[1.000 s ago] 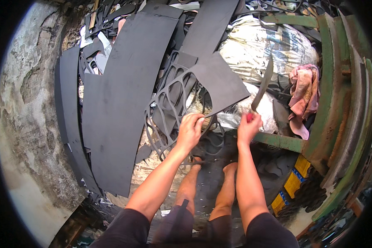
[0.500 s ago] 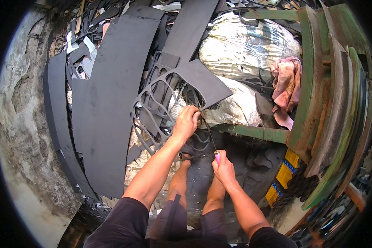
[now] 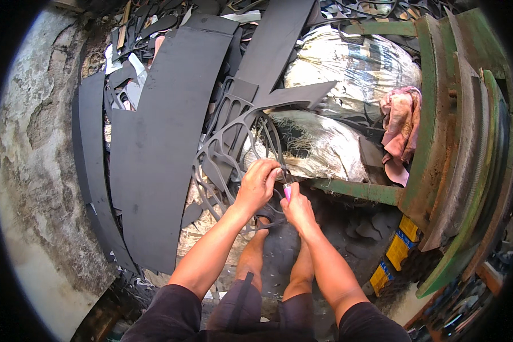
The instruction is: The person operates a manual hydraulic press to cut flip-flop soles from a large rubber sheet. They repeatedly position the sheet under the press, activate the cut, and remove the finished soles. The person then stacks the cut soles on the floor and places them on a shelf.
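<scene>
Since the frame half a second ago, the right hand (image 3: 299,211) has come up close beside the left hand (image 3: 257,185), bringing the pink-handled knife (image 3: 287,192) with it, and the solid flap of the die-cut foam sheet (image 3: 293,96), which faced the camera broadly, now shows as a narrow, bent strip.

The person's left thumb and fingers pinch the sheet at its near edge, next to its thin webbing. The right fingers are wrapped round the knife's handle; the blade is foreshortened, so whether it touches the foam cannot be told.

The sheet hangs between the legs and the lower white sack (image 3: 325,145), its long sole-shaped holes running leftward toward the large dark foam panel (image 3: 159,137). Beyond the hands, a green metal crossbar (image 3: 359,191) lies in front of that sack.

By the look of it, the step in hand is slicing through the webbing where the left hand steadies it. The next move seems to call for tension from the left hand and a controlled pull of the blade, keeping the edge off the left fingertips and the legs.
</scene>
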Demonstrator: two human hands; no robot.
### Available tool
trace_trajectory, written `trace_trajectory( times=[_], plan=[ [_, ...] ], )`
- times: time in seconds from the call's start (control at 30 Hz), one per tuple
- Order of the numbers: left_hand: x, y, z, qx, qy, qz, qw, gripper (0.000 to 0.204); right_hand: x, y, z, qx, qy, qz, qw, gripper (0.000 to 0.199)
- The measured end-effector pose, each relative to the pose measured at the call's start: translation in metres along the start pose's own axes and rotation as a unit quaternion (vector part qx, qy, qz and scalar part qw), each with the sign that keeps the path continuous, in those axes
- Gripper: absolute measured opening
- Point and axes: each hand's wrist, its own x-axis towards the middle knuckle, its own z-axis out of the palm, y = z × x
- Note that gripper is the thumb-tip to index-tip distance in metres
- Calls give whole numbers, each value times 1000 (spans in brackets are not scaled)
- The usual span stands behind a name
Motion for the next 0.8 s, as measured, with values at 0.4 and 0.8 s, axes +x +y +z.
trace_trajectory(
  times=[0.4,0.8],
  plan=[
    [-14,69,-40,-169,19,-71,983,14,72,-39,13,11,-40,-30,999,40],
    [-103,107,-116,-110,170,-186,962,12,50,-13,-17,144,296,-91,940,46]
  ],
)
